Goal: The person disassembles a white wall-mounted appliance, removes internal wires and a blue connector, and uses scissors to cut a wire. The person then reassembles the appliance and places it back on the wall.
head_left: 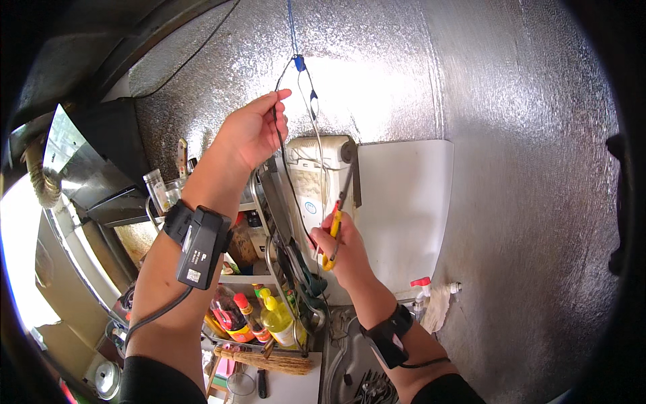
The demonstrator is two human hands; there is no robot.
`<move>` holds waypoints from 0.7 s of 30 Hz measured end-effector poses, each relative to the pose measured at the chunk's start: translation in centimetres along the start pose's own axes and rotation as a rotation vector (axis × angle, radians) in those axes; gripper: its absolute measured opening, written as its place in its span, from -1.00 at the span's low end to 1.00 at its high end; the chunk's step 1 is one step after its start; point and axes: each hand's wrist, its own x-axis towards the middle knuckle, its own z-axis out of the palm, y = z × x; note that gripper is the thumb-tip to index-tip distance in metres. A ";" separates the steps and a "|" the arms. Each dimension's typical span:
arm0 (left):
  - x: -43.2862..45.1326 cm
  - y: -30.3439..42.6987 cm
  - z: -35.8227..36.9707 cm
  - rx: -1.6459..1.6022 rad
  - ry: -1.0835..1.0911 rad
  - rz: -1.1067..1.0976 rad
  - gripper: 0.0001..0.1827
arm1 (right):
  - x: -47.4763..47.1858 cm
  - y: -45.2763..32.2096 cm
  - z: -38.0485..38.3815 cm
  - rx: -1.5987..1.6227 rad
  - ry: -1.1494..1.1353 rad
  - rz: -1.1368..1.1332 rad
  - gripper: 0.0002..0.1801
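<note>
My left hand (257, 129) is raised and pinches a black cable (282, 151) between thumb and fingers. That cable runs up to a blue connector or taped joint (299, 63), which hangs from blue cord (291, 25). Beside it dangles a white wire (319, 146) with a black wrapped section (314, 96). Lower down, my right hand (345, 247) grips a hand tool with yellow-and-red handles (335, 224), apparently pliers. The lower part of the black cable meets its fingertips; whether they pinch it, I cannot tell.
Behind the wires is a yellowed white appliance (308, 197) on the foil-covered wall. Below stand a metal rack (247, 279) with sauce bottles (251, 315), a straw brush (267, 359) and a sink (343, 348) holding cutlery. A red-handled tap (420, 282) is at right.
</note>
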 end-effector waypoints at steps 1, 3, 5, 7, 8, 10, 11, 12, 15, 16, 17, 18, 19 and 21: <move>0.0 -0.1 -0.4 0.006 0.003 0.009 -0.79 | -0.5 -0.1 0.0 0.052 -0.013 -0.044 -0.81; 0.0 -0.5 -1.2 0.019 0.058 0.006 -0.80 | -1.2 -0.4 -0.2 0.149 0.007 -0.050 -0.83; 0.1 -1.3 -2.0 0.007 0.124 -0.004 -0.81 | -2.0 -0.9 -0.7 0.198 0.016 -0.092 -0.84; 0.2 -2.1 -2.9 0.021 0.072 -0.036 -0.81 | -3.0 -1.7 -1.3 0.200 0.069 -0.080 -0.85; 0.3 -2.8 -3.2 0.026 0.070 -0.048 -0.80 | -3.3 -2.2 -1.5 0.221 0.078 -0.081 -0.87; 0.6 -3.8 -4.1 0.090 0.057 -0.056 -0.78 | -3.8 -3.1 -2.0 0.231 0.108 -0.058 -0.88; 0.8 -4.3 -4.6 0.109 0.137 -0.037 -0.78 | -4.0 -3.6 -2.2 0.235 0.129 -0.051 -0.88; 1.2 -5.1 -5.0 0.121 0.187 -0.006 -0.77 | -4.2 -4.0 -2.5 0.234 0.145 -0.050 -0.88; 2.6 -7.2 -6.7 0.232 0.337 0.006 -0.74 | -4.3 -5.0 -3.3 0.196 0.206 -0.052 -0.86; 3.1 -8.0 -7.3 0.310 0.372 -0.010 -0.74 | -4.3 -5.3 -3.5 0.176 0.199 -0.089 -0.86; 3.6 -8.7 -7.8 0.389 0.405 -0.026 -0.73 | -4.2 -5.5 -3.8 0.158 0.191 -0.127 -0.85; 4.2 -9.5 -8.2 0.374 0.415 -0.039 -0.69 | -4.3 -5.7 -4.2 0.144 0.208 -0.133 -0.86; 4.7 -10.3 -8.4 0.361 0.427 -0.051 -0.66 | -4.4 -5.9 -4.5 0.113 0.202 -0.148 -0.87; 5.3 -11.4 -8.7 0.336 0.454 -0.076 -0.60 | -4.5 -6.2 -4.9 0.068 0.213 -0.152 -0.87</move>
